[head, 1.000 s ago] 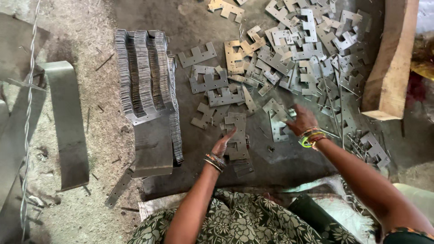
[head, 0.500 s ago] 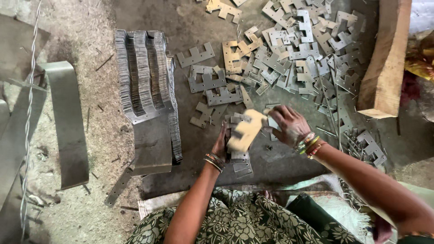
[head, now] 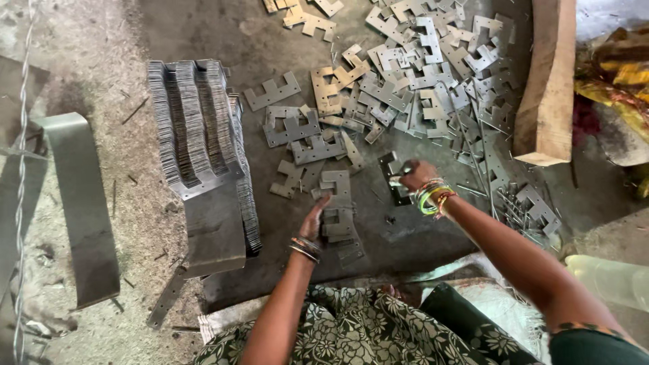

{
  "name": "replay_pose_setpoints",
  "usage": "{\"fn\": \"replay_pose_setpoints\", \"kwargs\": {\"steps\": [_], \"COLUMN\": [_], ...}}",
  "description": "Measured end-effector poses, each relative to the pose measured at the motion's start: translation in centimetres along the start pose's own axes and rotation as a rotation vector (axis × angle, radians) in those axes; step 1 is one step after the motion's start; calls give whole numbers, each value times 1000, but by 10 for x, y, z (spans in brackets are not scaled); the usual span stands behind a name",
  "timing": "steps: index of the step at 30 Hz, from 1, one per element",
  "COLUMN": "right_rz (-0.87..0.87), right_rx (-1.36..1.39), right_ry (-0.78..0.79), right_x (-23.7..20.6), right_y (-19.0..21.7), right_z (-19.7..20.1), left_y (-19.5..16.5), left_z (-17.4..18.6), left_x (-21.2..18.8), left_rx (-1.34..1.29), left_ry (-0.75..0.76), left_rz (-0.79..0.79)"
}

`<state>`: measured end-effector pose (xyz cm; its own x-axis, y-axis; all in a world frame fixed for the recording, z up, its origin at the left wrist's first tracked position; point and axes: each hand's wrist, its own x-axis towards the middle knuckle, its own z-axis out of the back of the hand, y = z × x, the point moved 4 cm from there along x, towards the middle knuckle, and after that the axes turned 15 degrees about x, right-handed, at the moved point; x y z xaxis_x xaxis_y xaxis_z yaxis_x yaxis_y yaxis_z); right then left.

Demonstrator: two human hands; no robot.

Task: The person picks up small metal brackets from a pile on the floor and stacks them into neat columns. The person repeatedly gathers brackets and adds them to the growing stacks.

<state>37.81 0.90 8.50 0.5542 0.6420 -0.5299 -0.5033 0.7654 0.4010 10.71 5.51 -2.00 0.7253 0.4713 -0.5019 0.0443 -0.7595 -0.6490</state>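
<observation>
left hand (head: 315,220): flat on one small stack of grey E-shaped metal plates (head: 338,216) | right hand (head: 414,176): grips one grey E-shaped metal plate (head: 392,177) | loose plates: uncountable

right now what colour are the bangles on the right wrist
Mostly bright green and yellow, with a little red, on the bangles just behind the right hand. The head view shows them.

Bare floor patch (head: 433,226) open at 6 o'clock of right hand (head: 414,177), scattered plates (head: 433,74) crowding 12 o'clock, wooden block (head: 547,81) walling 2 o'clock, stacked plates (head: 203,128) blocking 9 o'clock
</observation>
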Motion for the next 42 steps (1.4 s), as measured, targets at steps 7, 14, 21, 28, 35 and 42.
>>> {"fn": "replay_pose_setpoints", "kwargs": {"steps": [7,14,21,28,35,42], "right_rz": [375,328,-399,-64,1003,694], "right_rx": [83,177,148,-202,-838,-444], "right_ry": [366,54,-275,-68,27,112], "right_x": [-99,-49,-21,-6,-98,-47], "right_y": [19,0,-169,-107,113,170], "right_z": [-117,-90,89,92,14,11], "left_y": [-28,-33,-45,-24,-5,-7], "left_z": [46,45,8,-1,-16,18], "left_x": [2,-17,-34,-20,-6,-17], "left_rx": [224,-142,-202,23,-239,-12], "left_ry": [-85,10,87,36,315,-29], "left_rz": [-574,-431,-42,58,-99,-272]}}
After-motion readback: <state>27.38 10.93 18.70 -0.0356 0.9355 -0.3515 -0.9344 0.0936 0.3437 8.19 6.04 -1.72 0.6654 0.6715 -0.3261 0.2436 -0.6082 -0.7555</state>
